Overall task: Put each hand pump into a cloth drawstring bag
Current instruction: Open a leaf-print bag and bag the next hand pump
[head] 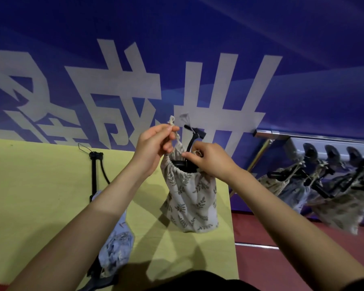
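Note:
A pale cloth drawstring bag (190, 198) with a leaf print hangs upright above the yellow table (40, 185). A black hand pump (192, 137) stands inside it, its handle sticking out of the gathered mouth. My left hand (156, 143) pinches the drawstring cord (172, 120) and holds it up to the left of the mouth. My right hand (208, 160) pinches the other cord at the bag's rim. A second black hand pump (95, 175) lies on the table to the left, its lower end hidden under a bluish cloth bag (116, 244).
Several bagged pumps (324, 190) lie in a heap at the right beside a metal rail (303, 136). A blue wall with large white characters stands behind the table. The table's right edge runs just right of the held bag, with red floor (282, 259) beyond.

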A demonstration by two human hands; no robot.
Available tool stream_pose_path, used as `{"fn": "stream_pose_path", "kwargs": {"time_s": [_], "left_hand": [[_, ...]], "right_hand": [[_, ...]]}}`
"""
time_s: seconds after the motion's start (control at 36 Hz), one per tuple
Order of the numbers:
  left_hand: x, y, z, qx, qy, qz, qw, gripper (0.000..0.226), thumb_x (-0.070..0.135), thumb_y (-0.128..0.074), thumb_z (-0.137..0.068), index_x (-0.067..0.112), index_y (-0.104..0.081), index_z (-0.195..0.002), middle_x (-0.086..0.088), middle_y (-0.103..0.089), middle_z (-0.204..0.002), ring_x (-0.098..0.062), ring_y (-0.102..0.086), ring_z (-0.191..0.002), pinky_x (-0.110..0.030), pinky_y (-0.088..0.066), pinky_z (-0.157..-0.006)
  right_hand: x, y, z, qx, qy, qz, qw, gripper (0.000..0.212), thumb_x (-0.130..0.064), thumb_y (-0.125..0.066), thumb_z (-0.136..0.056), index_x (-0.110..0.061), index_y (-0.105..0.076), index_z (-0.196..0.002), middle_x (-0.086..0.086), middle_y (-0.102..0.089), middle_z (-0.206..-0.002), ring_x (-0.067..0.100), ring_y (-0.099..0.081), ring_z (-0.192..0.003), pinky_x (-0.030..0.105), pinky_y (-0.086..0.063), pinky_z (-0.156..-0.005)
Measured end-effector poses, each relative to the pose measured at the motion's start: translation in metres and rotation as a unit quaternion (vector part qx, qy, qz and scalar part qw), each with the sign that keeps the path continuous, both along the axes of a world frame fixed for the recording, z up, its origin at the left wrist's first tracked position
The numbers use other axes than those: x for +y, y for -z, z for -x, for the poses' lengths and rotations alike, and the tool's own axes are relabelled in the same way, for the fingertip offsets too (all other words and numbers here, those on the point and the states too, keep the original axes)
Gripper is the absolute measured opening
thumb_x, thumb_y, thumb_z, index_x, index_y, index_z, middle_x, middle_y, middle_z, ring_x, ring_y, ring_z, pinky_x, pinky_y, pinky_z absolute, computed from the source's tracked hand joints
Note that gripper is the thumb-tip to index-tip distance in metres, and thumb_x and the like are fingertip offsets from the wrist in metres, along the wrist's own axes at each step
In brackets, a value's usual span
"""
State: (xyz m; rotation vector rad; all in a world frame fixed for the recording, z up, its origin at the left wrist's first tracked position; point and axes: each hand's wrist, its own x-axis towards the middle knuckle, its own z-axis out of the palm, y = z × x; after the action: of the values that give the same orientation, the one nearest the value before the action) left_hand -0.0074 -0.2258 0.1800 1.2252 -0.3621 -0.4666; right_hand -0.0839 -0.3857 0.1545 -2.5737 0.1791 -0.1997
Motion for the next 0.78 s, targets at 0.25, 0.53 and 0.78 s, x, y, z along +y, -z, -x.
{"fn": "stream_pose_path", "kwargs": {"time_s": [0.25, 0.53, 0.78], "left_hand": [[0.004, 0.019, 0.01, -0.015, -0.014, -0.063, 0.998, 0.023, 0.008, -0.047, -0.099, 0.01, -0.062, -0.116, 0.003, -0.064, -0.078, -0.008, -0.04, -0.052, -0.017, -0.036, -0.05], [0.006, 0.012, 0.019, -0.076, 0.03, -0.108, 0.991, 0.021, 0.01, -0.047, -0.098, 0.016, -0.067, -0.093, 0.007, -0.068, -0.072, -0.009, -0.054, -0.065, -0.025, -0.044, -0.071], [-0.005, 0.004, 0.031, -0.029, 0.11, -0.062, 0.992, 0.019, 0.011, -0.046, -0.098, 0.01, -0.064, -0.09, 0.002, -0.069, -0.074, -0.015, -0.061, -0.073, -0.021, -0.047, -0.069]], "right_hand": [[0.002, 0.004, 0.028, 0.013, -0.055, -0.102, 0.993, 0.024, -0.023, -0.035, -0.1, -0.016, -0.038, -0.077, -0.001, -0.045, -0.066, 0.013, -0.04, -0.061, 0.037, -0.033, -0.062], [0.017, -0.037, 0.034, -0.063, -0.101, -0.186, 0.975, 0.024, -0.027, -0.045, -0.097, -0.013, -0.047, -0.076, -0.011, -0.05, -0.066, 0.005, -0.041, -0.06, 0.025, -0.035, -0.059], [0.018, -0.045, 0.042, -0.152, 0.004, -0.269, 0.951, 0.021, -0.025, -0.055, -0.091, -0.018, -0.05, -0.071, -0.016, -0.048, -0.058, 0.003, -0.041, -0.056, 0.02, -0.036, -0.056]]}}
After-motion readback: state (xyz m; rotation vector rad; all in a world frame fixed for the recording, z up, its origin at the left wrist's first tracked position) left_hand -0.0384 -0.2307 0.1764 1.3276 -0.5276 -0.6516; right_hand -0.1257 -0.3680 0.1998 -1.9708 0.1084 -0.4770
